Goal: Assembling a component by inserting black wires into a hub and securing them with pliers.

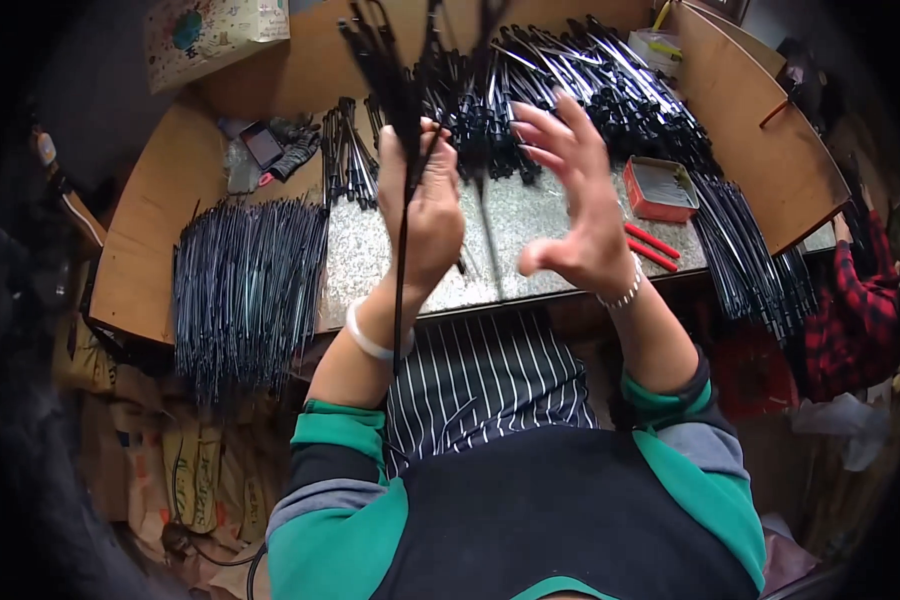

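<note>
My left hand [428, 215] is closed around a bunch of long, thin black pieces [398, 100], raised over the worktable. They look like rods or cables; blur hides their exact kind. One thin black strand hangs from this hand past my wrist. To its right, my right hand [580, 190] is in the air with fingers spread and nothing in it. A blurred dark strand [487, 230] hangs between the two hands. Behind them lies a heap of black and silver rod-like parts [570, 75]. Red-handled pliers [652, 247] rest on the table beside my right wrist.
Many thin black strips [250, 290] hang over the table's front left edge, more [745, 245] at the right. A red-sided tin [662, 190] sits right of my hand. Wooden side panels [755, 110] border the table. Another person's checked sleeve [855, 320] shows at far right.
</note>
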Demonstrator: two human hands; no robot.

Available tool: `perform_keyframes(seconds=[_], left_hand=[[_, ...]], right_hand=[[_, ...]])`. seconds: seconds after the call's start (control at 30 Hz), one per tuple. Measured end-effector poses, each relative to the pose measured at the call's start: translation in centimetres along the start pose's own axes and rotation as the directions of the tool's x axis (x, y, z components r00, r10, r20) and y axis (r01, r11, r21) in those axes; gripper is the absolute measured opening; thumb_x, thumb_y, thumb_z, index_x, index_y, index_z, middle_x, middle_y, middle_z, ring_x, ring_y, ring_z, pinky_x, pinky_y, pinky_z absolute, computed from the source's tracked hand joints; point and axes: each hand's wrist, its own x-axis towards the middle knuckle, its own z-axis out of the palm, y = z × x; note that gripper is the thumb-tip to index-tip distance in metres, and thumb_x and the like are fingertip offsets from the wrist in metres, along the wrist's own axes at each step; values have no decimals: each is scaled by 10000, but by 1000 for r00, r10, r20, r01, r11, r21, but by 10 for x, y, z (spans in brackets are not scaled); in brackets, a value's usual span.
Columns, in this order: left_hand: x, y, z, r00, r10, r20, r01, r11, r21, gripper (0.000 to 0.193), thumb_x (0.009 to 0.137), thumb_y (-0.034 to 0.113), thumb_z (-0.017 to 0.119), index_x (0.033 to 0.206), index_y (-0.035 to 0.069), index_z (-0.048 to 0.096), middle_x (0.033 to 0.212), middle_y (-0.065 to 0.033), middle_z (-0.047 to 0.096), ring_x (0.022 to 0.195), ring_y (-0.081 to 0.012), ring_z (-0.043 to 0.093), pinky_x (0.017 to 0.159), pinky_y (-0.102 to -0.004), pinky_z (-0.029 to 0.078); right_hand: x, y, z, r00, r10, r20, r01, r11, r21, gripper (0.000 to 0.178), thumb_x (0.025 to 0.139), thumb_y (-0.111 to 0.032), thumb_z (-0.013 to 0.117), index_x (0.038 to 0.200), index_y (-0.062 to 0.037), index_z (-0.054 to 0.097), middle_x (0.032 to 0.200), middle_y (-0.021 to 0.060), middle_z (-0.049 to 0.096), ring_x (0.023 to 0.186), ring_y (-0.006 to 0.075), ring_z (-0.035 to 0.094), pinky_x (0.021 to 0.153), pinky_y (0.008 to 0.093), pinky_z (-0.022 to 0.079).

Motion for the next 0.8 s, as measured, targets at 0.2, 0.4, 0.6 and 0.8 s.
perform_keyframes(seconds=[0.2, 0.4, 0.6, 0.8], left_hand=[[33, -4, 27, 862, 483, 152, -503, 785, 363, 217, 881, 78, 464, 1076, -12, 433, 914, -100, 582, 785, -180, 586, 666, -283, 470], [-34, -88, -15, 952, 7, 307, -165, 856, 489, 222, 884, 142, 524, 1045, 10, 448, 807, -160, 586, 702, -307, 601, 652, -366, 464], [-119, -63, -35, 695, -623, 360, 655, 754, 41, 288, 949, 194, 427, 1171, 11, 443, 926, -80, 585, 794, -146, 588, 736, -279, 486], [-174, -33, -53, 318, -721, 615, 946, 202, -252, 277, 961, 298, 389, 1007, 43, 489, 649, 12, 398, 530, -87, 407, 534, -242, 406]], right_hand=[[100, -8, 27, 972, 116, 204, -175, 937, 303, 395, 804, -199, 672, 1095, 20, 520, 891, 104, 648, 806, 126, 621, 750, 249, 487], [59, 24, 25, 976, 207, 65, -211, 836, 507, 232, 892, -229, 558, 927, -1, 542, 653, 28, 558, 610, 118, 578, 586, 258, 500], [9, 51, 6, 784, 621, -4, -357, 457, 814, 262, 900, -287, 534, 837, -35, 507, 552, -18, 407, 417, 87, 394, 413, 237, 396], [-52, 85, 2, 710, 692, -128, -703, 709, -62, 583, 824, -410, 617, 1151, 53, 477, 1130, 179, 536, 979, 217, 535, 846, 328, 438]])
